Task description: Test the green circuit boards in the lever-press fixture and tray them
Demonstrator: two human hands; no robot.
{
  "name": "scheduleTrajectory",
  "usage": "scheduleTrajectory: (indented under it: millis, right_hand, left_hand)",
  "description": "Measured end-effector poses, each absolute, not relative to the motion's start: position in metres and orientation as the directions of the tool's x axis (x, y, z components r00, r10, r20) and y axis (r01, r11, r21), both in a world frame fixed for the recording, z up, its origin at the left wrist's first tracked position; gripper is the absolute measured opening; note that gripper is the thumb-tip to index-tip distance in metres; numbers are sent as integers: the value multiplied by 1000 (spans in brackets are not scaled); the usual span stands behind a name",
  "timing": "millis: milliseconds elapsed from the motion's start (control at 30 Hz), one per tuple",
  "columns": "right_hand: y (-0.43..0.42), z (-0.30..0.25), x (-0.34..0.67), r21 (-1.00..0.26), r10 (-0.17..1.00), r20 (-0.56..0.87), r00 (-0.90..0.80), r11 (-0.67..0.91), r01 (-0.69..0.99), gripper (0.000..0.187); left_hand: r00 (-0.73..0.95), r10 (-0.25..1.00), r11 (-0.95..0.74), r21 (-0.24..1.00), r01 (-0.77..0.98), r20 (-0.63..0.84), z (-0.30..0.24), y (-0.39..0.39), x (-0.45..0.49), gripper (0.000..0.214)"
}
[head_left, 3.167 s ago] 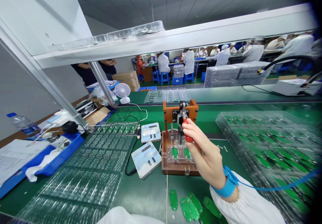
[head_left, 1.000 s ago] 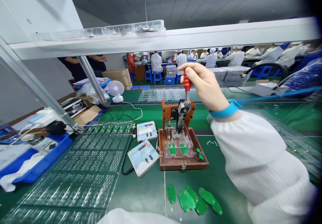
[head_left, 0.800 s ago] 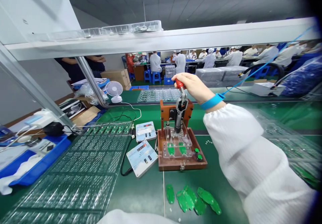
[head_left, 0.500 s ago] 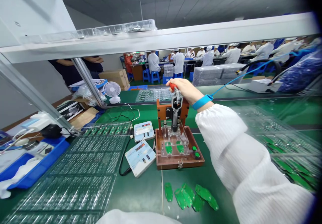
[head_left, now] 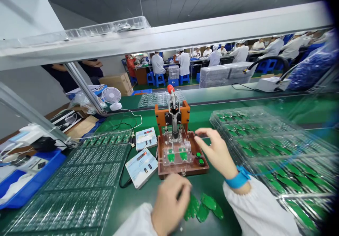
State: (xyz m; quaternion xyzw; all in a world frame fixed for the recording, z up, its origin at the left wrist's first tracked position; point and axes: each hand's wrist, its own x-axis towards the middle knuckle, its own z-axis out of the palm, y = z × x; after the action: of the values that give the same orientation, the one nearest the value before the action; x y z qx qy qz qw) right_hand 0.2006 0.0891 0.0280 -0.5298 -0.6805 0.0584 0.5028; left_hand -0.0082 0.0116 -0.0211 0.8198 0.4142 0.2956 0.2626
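Note:
My right hand (head_left: pixel 218 154), with a blue wrist strap (head_left: pixel 238 177), hovers by the right side of a toggle-clamp test fixture (head_left: pixel 182 172). Its fingers are apart and hold nothing. The fixture's red-tipped lever (head_left: pixel 171 88) stands upright. Two green circuit boards (head_left: pixel 183 154) lie under its clear plate. In front of the fixture, my left hand (head_left: pixel 172 200) is low over the bench with curled fingers, smeared by motion; whether it holds anything is hidden. Just right of it lies a loose pile of green circuit boards (head_left: pixel 203 211), partly covered by this hand.
Two display boxes (head_left: pixel 141 167) with a cable stand left of the fixture. Clear trays (head_left: pixel 79 179) lie at left, and trays of green boards (head_left: pixel 278 151) at right. A small fan (head_left: pixel 111 95) is behind. An overhead shelf (head_left: pixel 159 38) crosses above; co-workers sit far back.
My right hand has let go of the red-tipped lever and come down to the fixture's right side. My left hand has entered from below, over the near boards. The view has shifted slightly.

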Motion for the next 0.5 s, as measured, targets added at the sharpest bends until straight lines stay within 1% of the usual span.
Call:
scheduleTrajectory:
  millis: [33, 100, 133, 200, 300, 433, 500]
  right_hand:
    - [83, 15, 199, -605, 797, 603, 31, 432, 669, 17]
    - [76, -4, 190, -588, 818, 575, -22, 431, 685, 17]
    - [75, -11, 184, -580, 826, 563, -37, 427, 694, 18]
    - [75, -19, 174, -571, 840, 541, -49, 410, 712, 22]
    - [77, -23, 165, -575, 862, 504, -57, 384, 722, 24]
    - [76, -19, 162, -605, 882, 469, -52, 363, 708, 21]
    - [75, -14, 160, -621, 884, 466, -36, 356, 698, 21]
  left_hand:
    - [339, 886, -461, 689, 559, 318, -17, 26, -19, 33]
    - [212, 889, -443, 647, 621, 406, -13, 54, -36, 23]
    - [195, 884, -440, 615, 654, 426, -13, 65, -41, 21]
    - [199, 878, -436, 555, 708, 436, -15, 80, -45, 29]
    - [208, 880, -425, 512, 747, 427, -22, 86, -42, 34]
    - [183, 889, -405, 534, 742, 420, -28, 86, -38, 31]
    - [170, 879, -418, 549, 723, 446, -32, 87, -39, 30]
